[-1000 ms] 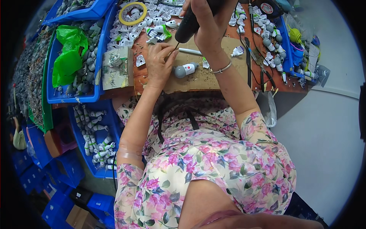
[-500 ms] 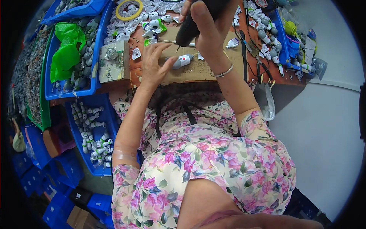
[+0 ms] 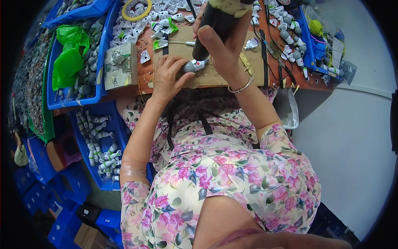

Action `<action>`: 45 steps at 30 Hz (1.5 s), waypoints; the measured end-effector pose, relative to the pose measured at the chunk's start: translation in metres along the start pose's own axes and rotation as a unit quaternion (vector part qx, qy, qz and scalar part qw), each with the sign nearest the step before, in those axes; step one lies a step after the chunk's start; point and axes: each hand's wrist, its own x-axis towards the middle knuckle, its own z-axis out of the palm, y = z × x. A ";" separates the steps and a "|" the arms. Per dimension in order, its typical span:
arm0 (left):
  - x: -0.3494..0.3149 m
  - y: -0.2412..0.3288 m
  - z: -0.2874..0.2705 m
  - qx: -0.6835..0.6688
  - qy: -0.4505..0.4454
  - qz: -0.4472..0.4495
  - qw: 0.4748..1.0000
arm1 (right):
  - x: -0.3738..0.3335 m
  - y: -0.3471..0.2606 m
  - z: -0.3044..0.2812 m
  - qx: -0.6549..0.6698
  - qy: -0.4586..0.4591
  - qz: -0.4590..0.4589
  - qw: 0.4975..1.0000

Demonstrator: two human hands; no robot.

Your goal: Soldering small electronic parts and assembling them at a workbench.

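Observation:
My right hand [image 3: 226,52] grips a black electric screwdriver [image 3: 214,29] with worn yellowish tape on its upper part. The tool points down, its lower end over the white end of a small grey-and-white plastic device [image 3: 194,65] that has a red button; the bit itself is hard to make out. With thumb and fingers, my left hand [image 3: 168,76] holds the device by its grey end on a cardboard sheet [image 3: 253,68]. Beyond it lie a thin-shafted screwdriver [image 3: 182,42] with a white handle and a white-and-green shell piece [image 3: 159,44].
White shells and a yellow tape roll [image 3: 137,9] cover the far tabletop. Left stand a blue bin [image 3: 76,103] with grey parts and a taped box [image 3: 120,68]. Pliers [image 3: 286,71] and a cable lie right. Below left, a blue tray [image 3: 101,180] holds finished-looking devices.
My left hand has closed round the device's grey end, from fingers spread beside it. The electric screwdriver has shifted slightly, its lower end now over the device.

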 end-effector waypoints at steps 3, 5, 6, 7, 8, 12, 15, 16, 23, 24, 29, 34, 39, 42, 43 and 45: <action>0.002 0.000 -0.001 -0.004 -0.006 -0.001 1.000 | -0.013 0.017 0.010 0.104 0.081 0.001 0.991; 0.002 0.000 0.000 0.007 -0.012 0.002 1.000 | -0.018 0.021 0.008 0.097 0.067 -0.018 0.993; 0.003 0.000 0.000 0.006 -0.015 0.002 1.000 | -0.018 0.022 0.007 0.091 0.053 -0.038 0.994; 0.004 -0.002 0.000 0.006 -0.014 0.009 1.000 | -0.020 0.023 0.006 0.088 0.059 -0.035 0.994; 0.004 -0.002 0.001 0.006 -0.013 0.016 1.000 | -0.020 0.024 0.006 0.121 0.050 -0.025 0.991; 0.002 -0.005 0.004 0.006 -0.006 0.028 1.000 | -0.006 0.014 0.000 0.142 -0.008 -0.026 0.990; -0.002 -0.006 0.008 -0.007 -0.012 0.007 1.000 | 0.001 0.032 0.013 0.089 0.084 -0.117 0.986; 0.000 -0.006 0.007 0.003 -0.005 0.028 1.000 | 0.000 0.033 0.004 0.089 0.018 -0.097 0.991; 0.004 -0.004 0.004 0.017 -0.019 0.042 0.999 | -0.005 0.036 -0.001 0.103 -0.014 -0.060 0.993; 0.006 -0.005 0.004 0.016 -0.020 0.046 0.999 | -0.005 0.035 -0.003 0.139 -0.016 -0.039 0.989; 0.005 -0.003 0.006 -0.002 -0.023 0.031 0.999 | -0.007 0.033 -0.010 0.166 -0.022 -0.036 0.985; 0.005 0.000 0.006 0.011 -0.021 0.036 0.999 | -0.012 0.033 -0.004 0.194 -0.012 -0.001 0.981; 0.010 0.003 0.007 -0.013 -0.041 0.013 0.999 | 0.016 0.052 -0.005 0.087 0.070 -0.063 0.992; 0.007 -0.008 0.004 -0.009 -0.066 -0.013 0.998 | 0.056 0.031 -0.027 -0.013 0.010 0.043 0.999; 0.011 -0.007 0.004 -0.007 -0.068 -0.009 0.998 | 0.072 0.036 -0.025 -0.054 0.029 -0.021 0.998; 0.028 -0.002 0.005 0.042 -0.096 0.024 0.994 | 0.075 0.083 -0.046 -0.234 -0.051 0.176 0.955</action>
